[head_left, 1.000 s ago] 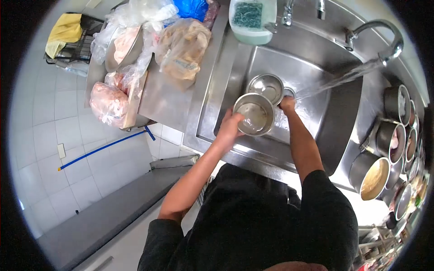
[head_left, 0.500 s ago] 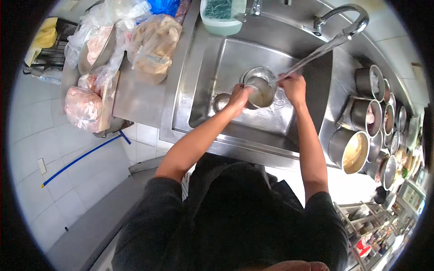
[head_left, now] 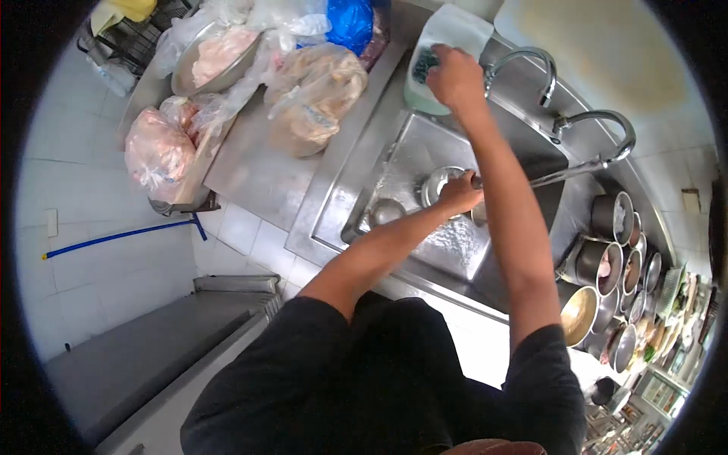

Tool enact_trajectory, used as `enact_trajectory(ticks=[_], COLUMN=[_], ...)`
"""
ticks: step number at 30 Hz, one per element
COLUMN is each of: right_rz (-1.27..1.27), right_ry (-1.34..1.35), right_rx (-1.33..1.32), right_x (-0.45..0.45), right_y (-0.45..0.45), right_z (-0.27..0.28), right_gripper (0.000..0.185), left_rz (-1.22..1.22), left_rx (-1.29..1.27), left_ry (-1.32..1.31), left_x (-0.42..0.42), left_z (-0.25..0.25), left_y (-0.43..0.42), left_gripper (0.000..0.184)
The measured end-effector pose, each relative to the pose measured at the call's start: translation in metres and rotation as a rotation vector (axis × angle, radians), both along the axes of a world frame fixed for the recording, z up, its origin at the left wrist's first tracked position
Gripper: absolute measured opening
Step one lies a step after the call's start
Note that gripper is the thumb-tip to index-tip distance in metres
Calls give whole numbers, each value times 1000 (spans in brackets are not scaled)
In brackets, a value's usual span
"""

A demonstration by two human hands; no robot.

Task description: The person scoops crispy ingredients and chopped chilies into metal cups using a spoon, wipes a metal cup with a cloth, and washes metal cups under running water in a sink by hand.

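Observation:
In the sink, my left hand is closed on the rim of a metal pot, which my right forearm partly hides. A round metal bowl lies beside and under it. A smaller metal bowl sits to the left on the sink floor. My right hand is up at the pale plastic tub behind the sink. Its fingers are bent onto a dark green scouring pad in the tub; the fingertips are partly hidden.
Water runs from the right faucet into the sink; a second faucet stands behind. Bagged food, a bag of raw meat and a bowl of meat rest on the left. Several metal pots crowd the right counter.
My right hand has left the pot and moved up to the plastic tub. My left hand still holds the pot. The view has shifted and turned.

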State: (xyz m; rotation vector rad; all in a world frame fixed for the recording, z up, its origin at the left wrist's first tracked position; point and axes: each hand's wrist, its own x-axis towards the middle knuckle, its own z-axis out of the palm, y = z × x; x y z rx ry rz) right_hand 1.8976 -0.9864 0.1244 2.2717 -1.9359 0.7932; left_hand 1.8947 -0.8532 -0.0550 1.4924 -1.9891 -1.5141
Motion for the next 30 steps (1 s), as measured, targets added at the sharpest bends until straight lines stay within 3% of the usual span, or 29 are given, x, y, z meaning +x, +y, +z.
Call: enact_trajectory(ticks=[1, 2, 4, 7, 10, 13, 14, 16, 17, 18, 19, 20, 21, 22, 23, 25, 26, 28, 30], right_rz=[9, 6, 2, -164, -158, -198, -279, -247, -177, -101, -80, -61, -81, -110, -126, -243, -246, -163, -172], right_ry=[135, 181, 279, 156, -111, -173, -170, -239, -345, -445, -472, -500, -693, -881, -1069, -1808, -2035, -2194, -1966], right_rx=[69, 161, 348, 276, 29, -101, -34, 355, 555, 747, 781, 822, 756, 771, 787, 743, 627, 585, 618], right_x=[-5, -10, -10, -3, -10, -28, -30, -49, -52, -53, -54, -53, -51, -67, -91, -113, -107, -99, -101], right_y=[-34, -55, -70, -51, -1, 80, 108, 151, 168, 178, 185, 192, 195, 199, 198, 196, 194, 187, 182], right_z=[-21, -42, -58, -33, 4, -2, -11, -42, -44, -46, -61, -75, -71, -95, -123, -125, -105, -92, -137], right_gripper=[46, 49, 55, 53, 46, 43, 42, 50, 55, 61, 62, 64, 54, 46, 38, 33, 32, 27, 30], left_rz=[102, 286, 286, 488, 457, 476, 396, 284, 257, 62, -132, -109, -96, -147, -132, -197, -58, 46, 194], left_rx=[227, 448, 884, 1081, 989, 874, 851, 788, 765, 609, 450, 396, 467, 412, 406, 382, 311, 361, 853], left_ry=[92, 333, 439, 500, 630, 597, 645, 736, 609, 588, 556, 395, 411, 331, 267, 473, 574, 742, 895], left_x=[20, 27, 55, 60, 82, 86, 81, 83, 74, 63, 51, 42, 33, 9, 7, 23, 19, 35, 35], left_z=[26, 18, 39, -2, 12, 23, 29, 41, 32, 30, 30, 54, 68, 37, 48, 66, 50, 57, 40], left_y=[3, 15, 23, 40, 38, 12, 3, -15, -27, -36, -41, -33, -25, -34, -38, -37, -31, -6, -1], left_gripper=[63, 60, 59, 60, 64, 65, 66, 68, 70, 72, 75, 79, 83, 86, 89, 81, 84, 80, 82])
